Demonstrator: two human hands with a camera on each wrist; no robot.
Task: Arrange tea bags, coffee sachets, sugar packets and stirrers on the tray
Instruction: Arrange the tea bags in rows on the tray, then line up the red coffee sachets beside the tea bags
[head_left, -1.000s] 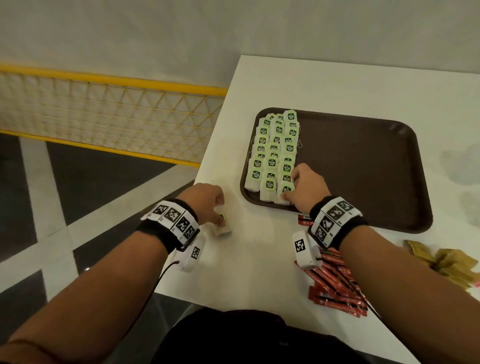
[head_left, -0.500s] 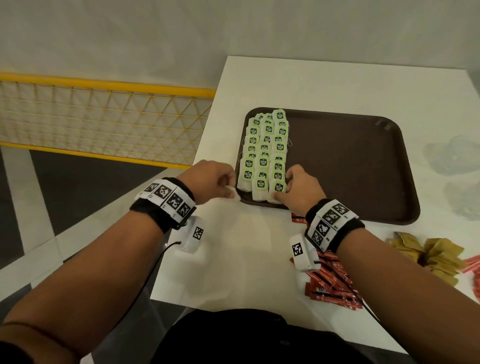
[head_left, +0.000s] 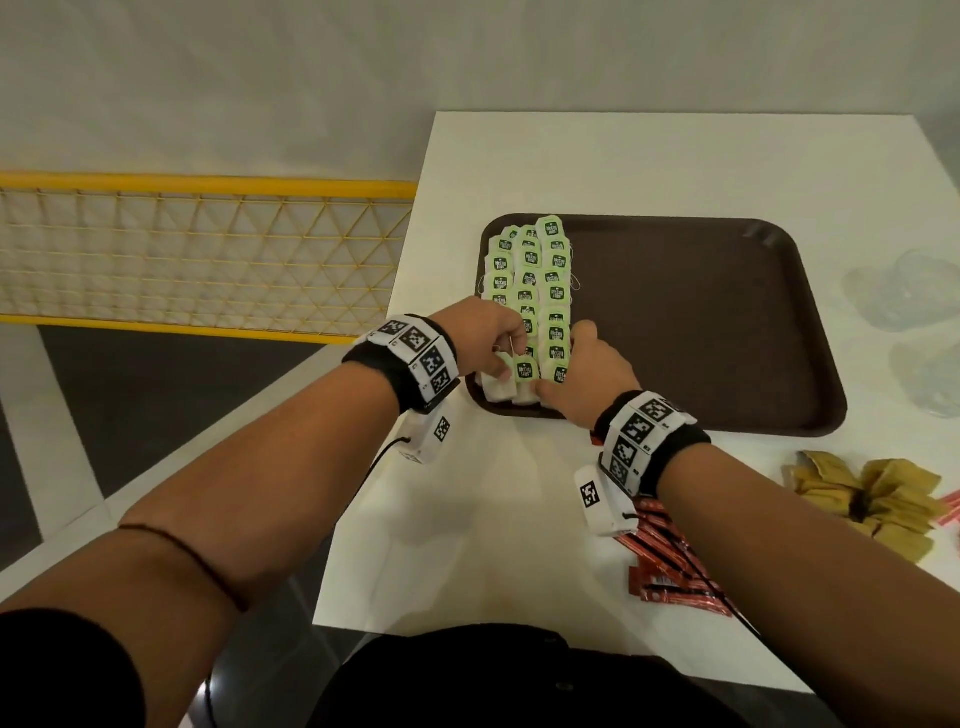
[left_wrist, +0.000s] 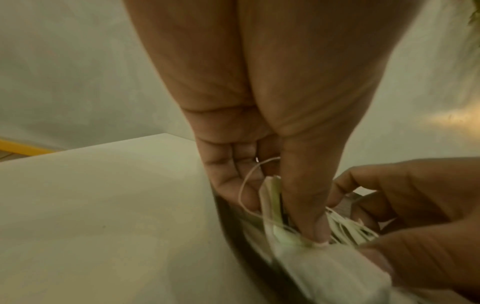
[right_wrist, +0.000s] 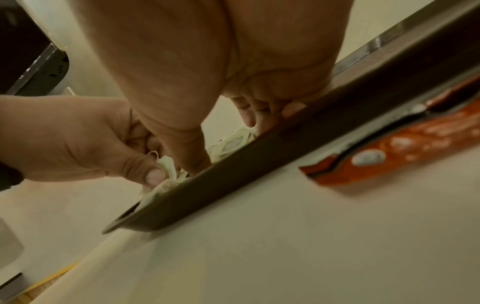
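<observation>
A person stands at a white table with both hands at the near left corner of a dark brown tray. Rows of green-tagged tea bags cover the tray's left side, overlapping from the far edge to the near rim.

The left hand pinches one tea bag between thumb and fingers, its white pouch lying at the near left corner of the tray with its string looping up past the fingers; the left wrist view shows the thumb pressing down onto the paper. The right hand rests just beside it, its curled fingers touching the nearest tea bags in the right-hand row at the tray's near rim; whether they actually grip one cannot be told.

On the table near the right forearm lies a heap of red sachets, one of them just beside the tray's outer wall in the right wrist view. Further right sits a pile of tan packets. A yellow mesh fence runs along the left.
</observation>
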